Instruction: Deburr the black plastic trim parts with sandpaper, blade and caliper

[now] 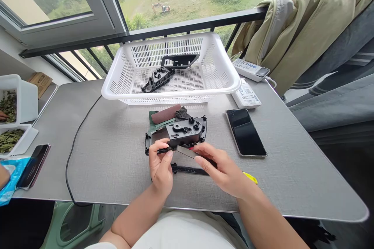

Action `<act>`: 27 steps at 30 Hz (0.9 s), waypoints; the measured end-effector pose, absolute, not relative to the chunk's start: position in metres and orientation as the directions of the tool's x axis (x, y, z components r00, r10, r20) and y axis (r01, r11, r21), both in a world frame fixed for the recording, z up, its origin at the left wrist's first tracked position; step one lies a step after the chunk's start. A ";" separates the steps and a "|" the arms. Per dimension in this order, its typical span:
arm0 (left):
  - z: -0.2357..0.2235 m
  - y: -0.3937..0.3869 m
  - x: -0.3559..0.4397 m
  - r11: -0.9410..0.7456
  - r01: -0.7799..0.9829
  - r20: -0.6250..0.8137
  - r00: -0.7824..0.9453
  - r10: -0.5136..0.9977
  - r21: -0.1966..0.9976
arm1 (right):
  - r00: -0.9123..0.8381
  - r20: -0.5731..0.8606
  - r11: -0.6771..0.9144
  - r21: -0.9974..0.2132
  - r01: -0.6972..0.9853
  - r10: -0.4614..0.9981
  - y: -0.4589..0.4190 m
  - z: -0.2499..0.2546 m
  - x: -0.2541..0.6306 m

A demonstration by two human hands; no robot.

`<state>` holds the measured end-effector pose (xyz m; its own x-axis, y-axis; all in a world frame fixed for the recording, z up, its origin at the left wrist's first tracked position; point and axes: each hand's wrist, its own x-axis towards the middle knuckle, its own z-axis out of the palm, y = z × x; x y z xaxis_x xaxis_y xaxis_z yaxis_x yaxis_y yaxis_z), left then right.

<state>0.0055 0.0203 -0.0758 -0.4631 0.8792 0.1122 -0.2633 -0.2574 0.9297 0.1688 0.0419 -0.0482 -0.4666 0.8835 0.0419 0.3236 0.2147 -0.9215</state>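
Note:
A black plastic housing (187, 134) with raised bosses lies tilted in front of me. My left hand (161, 167) pinches its near edge between thumb and fingers. In my right hand (223, 171) is a flat grey file (185, 151), its tip against or very close to that same edge. A bit of red shows beside the file. Below the housing lies a black caliper (189, 169) with scale marks, partly covered by my right hand. Something yellow (250, 177) sticks out past the right wrist; its kind is hidden.
Behind the housing lie brown-red sandpaper (166, 114), green sheets (152, 124) and a dark crumpled cloth (182, 113). A white basket (172, 95) holds black plastic parts (159, 78). A phone (246, 132) lies right; a cable (68, 159) crosses left. Another person's hand (3, 116) shows far left.

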 end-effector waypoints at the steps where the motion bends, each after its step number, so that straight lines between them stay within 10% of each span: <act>1: -0.077 0.019 0.005 -0.273 -0.246 0.135 -0.463 0.876 0.930 | -0.475 0.041 0.229 -0.910 0.345 0.879 0.042 -0.048 0.168; 8: -0.081 0.016 0.005 -0.341 -0.144 0.247 -0.445 0.861 0.929 | -0.492 0.076 0.281 -0.891 0.358 0.867 0.042 -0.044 0.163; 27: -0.071 0.028 0.004 -0.208 -0.370 -0.023 -0.531 0.847 0.905 | -0.518 0.084 0.254 -0.930 0.266 0.852 0.040 -0.044 0.170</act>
